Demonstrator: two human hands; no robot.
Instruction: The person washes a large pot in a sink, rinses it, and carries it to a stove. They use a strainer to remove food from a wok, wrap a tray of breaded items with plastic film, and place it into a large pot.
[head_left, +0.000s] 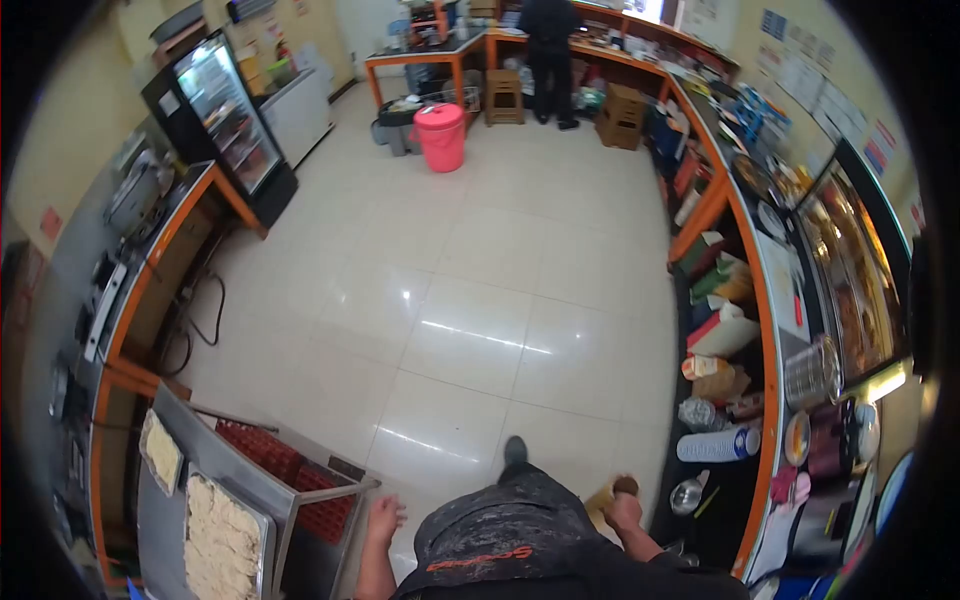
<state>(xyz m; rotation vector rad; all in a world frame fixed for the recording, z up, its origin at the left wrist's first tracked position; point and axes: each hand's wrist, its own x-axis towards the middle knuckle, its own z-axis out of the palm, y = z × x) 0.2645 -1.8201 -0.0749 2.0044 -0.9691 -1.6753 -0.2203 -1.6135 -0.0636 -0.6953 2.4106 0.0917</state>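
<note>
My left hand [386, 518] hangs beside the corner of a metal table [290, 520], its fingers loosely bent and apart with nothing in them. On that table lies a large tray of pale, lumpy dough [225, 540], and a smaller tray with a pale slab [161, 452] sits behind it. Low at my right side, my right hand [626, 512] is closed around a pale yellowish thing [601, 502] with a brown, rounded end; its kind I cannot tell. A dark, flour-dusted apron [500, 530] covers my front.
Red crates [270, 455] stand beneath the metal table. Along the right runs an orange-edged counter [765, 330] with packed shelves and a glass display case [850, 270]. Ahead are a pink lidded bucket [441, 138] on the tiled floor and a person [550, 60] in dark clothes. A glass-door fridge [225, 120] stands left.
</note>
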